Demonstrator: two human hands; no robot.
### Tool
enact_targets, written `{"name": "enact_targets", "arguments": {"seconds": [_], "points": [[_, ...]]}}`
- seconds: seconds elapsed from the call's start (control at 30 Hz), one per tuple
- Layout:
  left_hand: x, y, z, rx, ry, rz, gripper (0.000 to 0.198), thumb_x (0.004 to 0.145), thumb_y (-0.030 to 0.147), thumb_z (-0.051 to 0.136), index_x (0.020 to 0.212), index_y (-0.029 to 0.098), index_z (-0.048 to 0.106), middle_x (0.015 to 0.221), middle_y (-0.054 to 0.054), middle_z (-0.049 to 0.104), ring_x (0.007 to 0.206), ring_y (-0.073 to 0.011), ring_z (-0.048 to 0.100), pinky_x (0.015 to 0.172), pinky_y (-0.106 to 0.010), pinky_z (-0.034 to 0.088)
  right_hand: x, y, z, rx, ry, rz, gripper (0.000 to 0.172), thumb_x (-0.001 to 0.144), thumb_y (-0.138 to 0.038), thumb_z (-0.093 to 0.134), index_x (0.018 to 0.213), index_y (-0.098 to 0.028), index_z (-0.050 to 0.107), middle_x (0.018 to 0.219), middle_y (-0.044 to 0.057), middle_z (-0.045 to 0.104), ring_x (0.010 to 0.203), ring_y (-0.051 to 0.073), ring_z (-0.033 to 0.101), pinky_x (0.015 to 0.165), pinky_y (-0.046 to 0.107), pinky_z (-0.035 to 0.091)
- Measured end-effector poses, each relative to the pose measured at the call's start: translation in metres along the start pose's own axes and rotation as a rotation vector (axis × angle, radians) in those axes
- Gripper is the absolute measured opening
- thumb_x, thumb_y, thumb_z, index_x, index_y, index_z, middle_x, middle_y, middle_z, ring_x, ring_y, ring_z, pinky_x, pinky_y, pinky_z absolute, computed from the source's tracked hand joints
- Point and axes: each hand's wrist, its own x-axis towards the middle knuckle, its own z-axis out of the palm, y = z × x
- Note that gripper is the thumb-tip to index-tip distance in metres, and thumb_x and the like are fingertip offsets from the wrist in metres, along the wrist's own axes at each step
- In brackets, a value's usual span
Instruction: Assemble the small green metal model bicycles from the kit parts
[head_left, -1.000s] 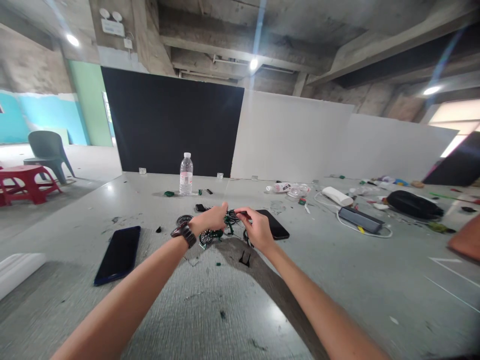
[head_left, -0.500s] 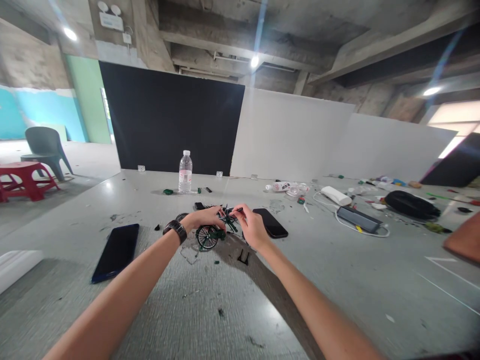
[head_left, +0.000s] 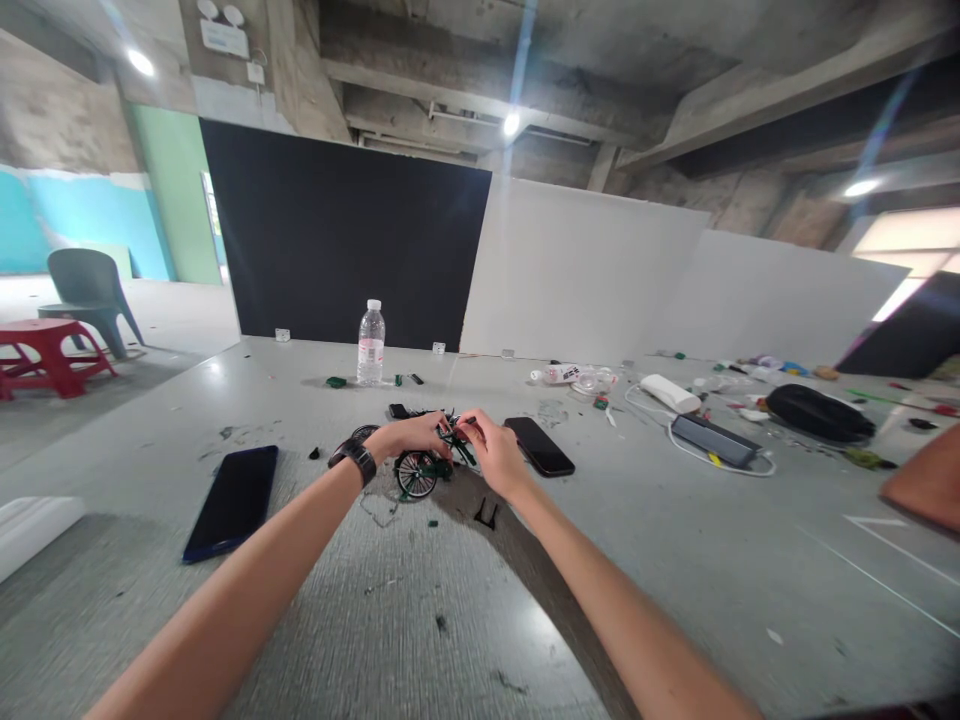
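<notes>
A small dark-green model bicycle (head_left: 417, 474) with thin-spoked black wheels stands on the grey table, partly hidden behind my hands. My left hand (head_left: 412, 436), a dark watch on its wrist, is closed around the bicycle's frame from the left. At the bicycle's upper right part, the thumb and fingers of my right hand (head_left: 493, 452) are pinched together; a small dark piece shows at their tips, too small to name. Below my right hand lies a black forked part (head_left: 486, 515). A tiny green piece (head_left: 433, 524) rests just in front of the bicycle.
Phones lie on the left (head_left: 232, 503) and right (head_left: 541, 446). A water bottle (head_left: 370, 345) stands behind my hands. Farther right are a power bank (head_left: 715, 441) with a white cable, a black case (head_left: 820, 413) and loose bits. Part of another person's arm (head_left: 924, 487) enters at the right edge.
My right hand has shifted slightly left, closer in to the bicycle. My left hand keeps its hold, and the bicycle stays almost in place.
</notes>
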Motion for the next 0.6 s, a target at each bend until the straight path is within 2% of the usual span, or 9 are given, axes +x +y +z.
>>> {"name": "enact_targets", "arguments": {"seconds": [0.23, 0.6], "points": [[0.0018, -0.0021, -0.0019, -0.048, -0.056, 0.003, 0.049, 0.065, 0.03, 0.074, 0.109, 0.019, 0.056, 0.102, -0.006, 0.064, 0.09, -0.0234, 0.06, 0.076, -0.033, 0.049, 0.0011, -0.0026, 0.0, -0.011, 0.011, -0.007, 0.028, 0.101, -0.043, 0.039, 0.1, -0.024, 0.06, 0.076, 0.001, 0.069, 0.059, 0.016, 0.06, 0.064, 0.024, 0.042], [0.0024, -0.003, -0.0005, -0.08, -0.064, 0.01, 0.048, 0.063, 0.029, 0.074, 0.106, 0.018, 0.055, 0.105, -0.007, 0.062, 0.092, -0.0232, 0.059, 0.075, -0.032, 0.049, 0.001, -0.0011, 0.0006, -0.059, -0.008, -0.016, 0.031, 0.101, -0.045, 0.039, 0.101, -0.024, 0.061, 0.069, -0.002, 0.066, 0.052, 0.014, 0.053, 0.06, 0.024, 0.039]]}}
